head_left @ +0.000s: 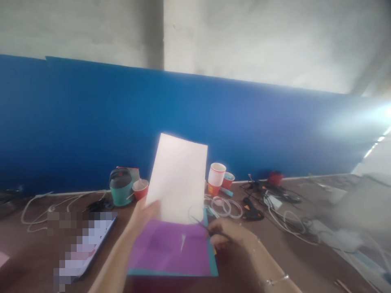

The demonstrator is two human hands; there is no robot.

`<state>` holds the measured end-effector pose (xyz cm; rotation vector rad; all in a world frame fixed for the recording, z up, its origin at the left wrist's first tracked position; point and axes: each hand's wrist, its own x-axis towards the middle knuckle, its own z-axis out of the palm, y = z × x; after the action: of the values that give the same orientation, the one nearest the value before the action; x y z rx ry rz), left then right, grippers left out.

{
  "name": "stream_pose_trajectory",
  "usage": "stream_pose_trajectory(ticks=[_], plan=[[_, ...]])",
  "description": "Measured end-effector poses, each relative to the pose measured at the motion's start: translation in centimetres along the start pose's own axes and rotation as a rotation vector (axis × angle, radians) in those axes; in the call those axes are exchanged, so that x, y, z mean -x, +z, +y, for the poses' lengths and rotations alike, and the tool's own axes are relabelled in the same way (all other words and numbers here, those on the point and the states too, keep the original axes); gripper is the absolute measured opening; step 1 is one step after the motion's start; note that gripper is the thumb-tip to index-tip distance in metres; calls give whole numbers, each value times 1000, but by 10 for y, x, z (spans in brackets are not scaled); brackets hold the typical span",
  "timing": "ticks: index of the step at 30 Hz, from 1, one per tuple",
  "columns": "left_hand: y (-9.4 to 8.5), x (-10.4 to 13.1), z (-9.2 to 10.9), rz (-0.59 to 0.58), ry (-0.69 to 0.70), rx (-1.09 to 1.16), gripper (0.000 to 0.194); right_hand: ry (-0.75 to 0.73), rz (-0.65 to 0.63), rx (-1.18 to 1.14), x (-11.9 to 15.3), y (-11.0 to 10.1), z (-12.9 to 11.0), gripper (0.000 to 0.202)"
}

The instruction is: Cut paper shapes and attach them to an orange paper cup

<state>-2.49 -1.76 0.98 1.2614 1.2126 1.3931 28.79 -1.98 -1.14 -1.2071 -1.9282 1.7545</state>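
Note:
My left hand (pixel 149 209) grips a white sheet of paper (pixel 181 179) by its lower left edge, thumb on the front, holding it tilted up. A faint round outline shows at the sheet's lower right corner. In my right hand (pixel 227 232) is a pair of scissors (pixel 200 224), its blades pointing at that corner; whether they touch the paper I cannot tell. Below the sheet lies purple paper (pixel 171 248) on top of a teal sheet (pixel 213 260). A small pale scrap (pixel 183 241) rests on the purple.
Behind stand a teal container with a dark lid (pixel 121 189), a red paper cup (pixel 140 188) and stacked paper cups (pixel 216 179). Rolls of tape (pixel 222 206), a black glue gun (pixel 253 209) and cables (pixel 287 228) lie right. A blurred tablet-like object (pixel 88 248) lies left.

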Motion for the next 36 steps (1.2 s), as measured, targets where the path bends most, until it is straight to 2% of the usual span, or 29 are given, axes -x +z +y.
stream_pose_trajectory(ticks=[10, 22, 36], plan=[[0, 0, -2, -41, -33, 9, 53, -37, -137, 96, 0, 1, -17, 31], [0, 1, 1, -58, -28, -10, 50, -11, -118, 198, 10, 2, -39, 25], [1, 2, 4, -35, -42, -27, 49, -4, -121, 211, 9, 1, -38, 23]])
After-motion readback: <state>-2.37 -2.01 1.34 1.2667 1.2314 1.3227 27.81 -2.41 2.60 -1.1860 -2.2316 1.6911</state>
